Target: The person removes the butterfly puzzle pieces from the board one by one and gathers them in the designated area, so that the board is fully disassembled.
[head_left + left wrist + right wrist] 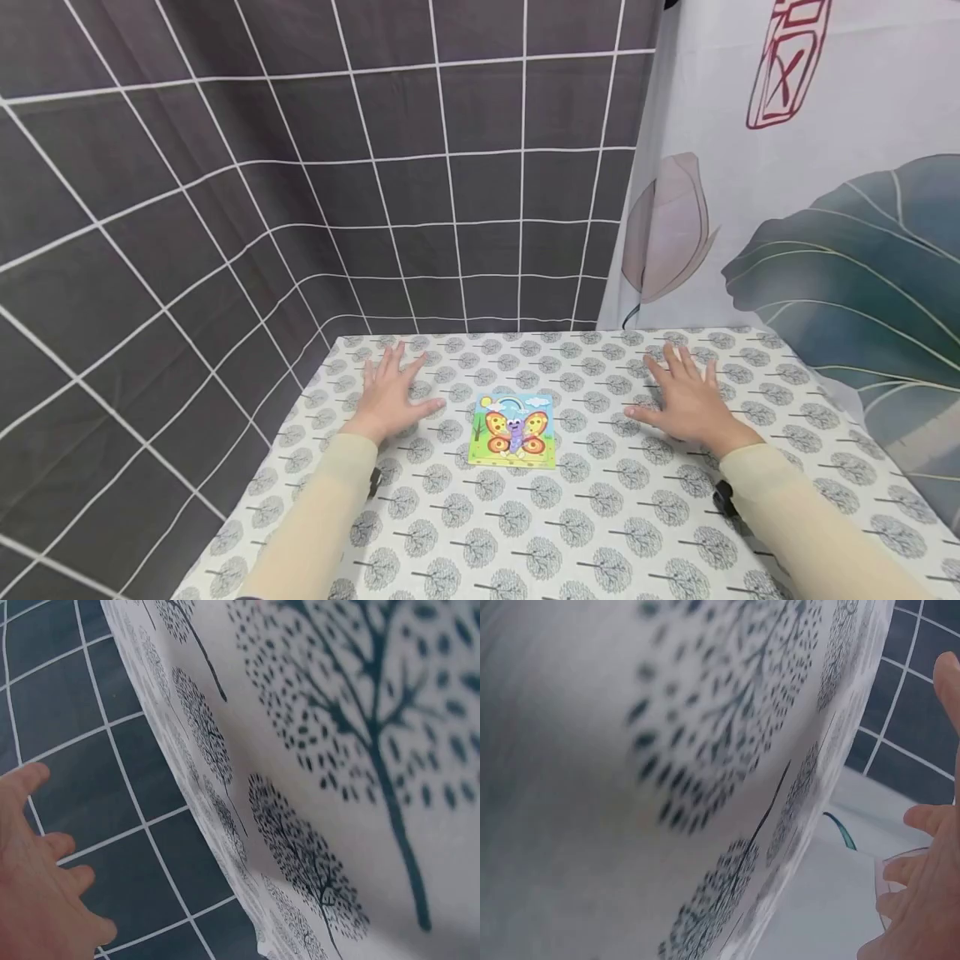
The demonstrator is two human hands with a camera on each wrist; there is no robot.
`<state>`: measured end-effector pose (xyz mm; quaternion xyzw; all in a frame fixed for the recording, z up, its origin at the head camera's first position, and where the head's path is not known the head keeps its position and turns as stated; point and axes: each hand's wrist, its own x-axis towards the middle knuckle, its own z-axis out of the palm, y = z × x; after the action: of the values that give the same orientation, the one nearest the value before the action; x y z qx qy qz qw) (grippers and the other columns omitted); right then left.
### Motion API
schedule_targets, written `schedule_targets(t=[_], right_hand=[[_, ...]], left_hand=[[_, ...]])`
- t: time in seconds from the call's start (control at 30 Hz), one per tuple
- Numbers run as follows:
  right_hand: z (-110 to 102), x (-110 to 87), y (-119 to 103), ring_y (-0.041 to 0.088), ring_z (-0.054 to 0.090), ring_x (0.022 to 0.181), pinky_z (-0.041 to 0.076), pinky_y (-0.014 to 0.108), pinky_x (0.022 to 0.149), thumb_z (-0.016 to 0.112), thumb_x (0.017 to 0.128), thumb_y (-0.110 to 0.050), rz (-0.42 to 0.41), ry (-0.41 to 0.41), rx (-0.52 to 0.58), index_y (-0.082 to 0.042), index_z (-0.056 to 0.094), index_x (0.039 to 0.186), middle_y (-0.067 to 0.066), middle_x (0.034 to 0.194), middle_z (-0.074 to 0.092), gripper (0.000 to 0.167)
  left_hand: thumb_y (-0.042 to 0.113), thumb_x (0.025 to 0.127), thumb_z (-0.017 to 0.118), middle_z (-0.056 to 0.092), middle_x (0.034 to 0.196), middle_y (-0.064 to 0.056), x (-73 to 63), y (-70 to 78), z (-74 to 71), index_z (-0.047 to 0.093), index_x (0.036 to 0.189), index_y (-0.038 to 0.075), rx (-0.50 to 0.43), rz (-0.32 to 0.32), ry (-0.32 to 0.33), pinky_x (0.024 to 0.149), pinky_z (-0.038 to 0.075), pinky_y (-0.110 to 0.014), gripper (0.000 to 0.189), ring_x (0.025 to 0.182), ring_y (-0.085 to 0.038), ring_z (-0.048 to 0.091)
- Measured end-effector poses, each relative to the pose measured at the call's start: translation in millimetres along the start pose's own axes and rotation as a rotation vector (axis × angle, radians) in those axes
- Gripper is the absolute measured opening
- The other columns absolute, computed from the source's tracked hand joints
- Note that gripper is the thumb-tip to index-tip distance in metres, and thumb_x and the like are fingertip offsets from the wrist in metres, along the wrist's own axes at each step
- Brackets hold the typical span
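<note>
A square butterfly puzzle (513, 431), with a rainbow, sun and clouds printed on it, lies flat between my two hands in the head view. To its left my left hand (388, 398) is spread over the tablecloth, fingers straight and thumb toward the picture. My right hand (686, 402) mirrors it on the other side, fingers spread apart. Neither hand holds anything or touches the puzzle. In the left wrist view the left hand (45, 877) shows at the lower left edge; the right hand (922, 892) appears at the right edge of its own wrist view.
A white tablecloth (480, 546) printed with grey trees covers the table. Behind and to the left hangs a dark curtain (480, 192) with a white grid. At the right is a white hanging cloth (750, 192) with large leaf and flower prints.
</note>
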<state>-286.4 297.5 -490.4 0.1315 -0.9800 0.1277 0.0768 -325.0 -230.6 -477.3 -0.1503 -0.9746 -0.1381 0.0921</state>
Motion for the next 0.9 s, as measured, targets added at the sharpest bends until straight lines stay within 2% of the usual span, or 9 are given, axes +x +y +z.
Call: schedule_targets(t=[0.1,0.33,0.5,0.63,0.77,0.9], right_hand=[[1.0,1.9,-4.0,0.057,0.0,0.154,-0.023,0.073,0.113,0.061,0.088,-0.08,-0.005,-0.009,0.011,0.0,0.032,0.162,0.035,0.168,0.005,0.112],[6.7,10.9,-17.1,0.054,0.002,0.155,-0.015,0.076,0.116,0.069,0.09,-0.069,-0.008,-0.032,0.083,0.0,0.033,0.162,0.033,0.169,0.008,0.106],[10.4,20.1,-32.6,0.055,0.01,0.154,-0.007,0.075,0.12,0.074,0.091,-0.06,-0.012,-0.038,0.102,0.001,0.033,0.161,0.032,0.169,0.015,0.101],[13.6,28.8,-48.1,0.055,0.025,0.15,0.007,0.073,0.122,0.078,0.09,-0.053,-0.04,-0.02,0.101,0.003,0.036,0.159,0.032,0.165,0.027,0.098],[17.5,37.3,-62.7,0.054,0.035,0.145,0.023,0.072,0.12,0.08,0.089,-0.051,-0.054,-0.022,0.113,0.003,0.039,0.157,0.032,0.16,0.037,0.096],[21.2,44.6,-77.0,0.052,0.037,0.146,0.025,0.073,0.119,0.079,0.091,-0.048,-0.043,-0.061,0.166,0.0,0.039,0.158,0.03,0.16,0.04,0.093]], left_hand=[[0.079,0.087,0.063,0.002,0.176,-0.012,-1.8,1.1,0.5,0.031,0.166,0.032,-0.007,0.003,-0.021,0.124,-0.009,-0.066,0.097,0.16,-0.039,0.002],[0.077,0.088,0.062,0.007,0.175,-0.015,-5.4,4.2,4.9,0.028,0.167,0.032,-0.03,-0.012,-0.039,0.125,-0.007,-0.064,0.097,0.16,-0.039,0.004],[0.075,0.089,0.064,0.013,0.174,-0.015,-9.0,12.2,4.2,0.033,0.166,0.027,-0.095,-0.029,-0.049,0.125,0.01,-0.069,0.096,0.156,-0.046,0.017],[0.073,0.089,0.065,0.018,0.173,-0.015,-11.6,20.8,2.9,0.034,0.165,0.024,-0.136,-0.034,-0.078,0.121,0.021,-0.072,0.096,0.155,-0.046,0.021],[0.069,0.09,0.068,0.023,0.172,-0.015,-12.2,28.2,2.6,0.037,0.164,0.023,-0.153,-0.037,-0.108,0.121,0.025,-0.068,0.093,0.156,-0.043,0.022],[0.061,0.091,0.072,0.032,0.168,-0.013,-13.6,35.2,1.9,0.041,0.162,0.019,-0.194,-0.062,-0.113,0.121,0.031,-0.063,0.088,0.153,-0.039,0.031]])
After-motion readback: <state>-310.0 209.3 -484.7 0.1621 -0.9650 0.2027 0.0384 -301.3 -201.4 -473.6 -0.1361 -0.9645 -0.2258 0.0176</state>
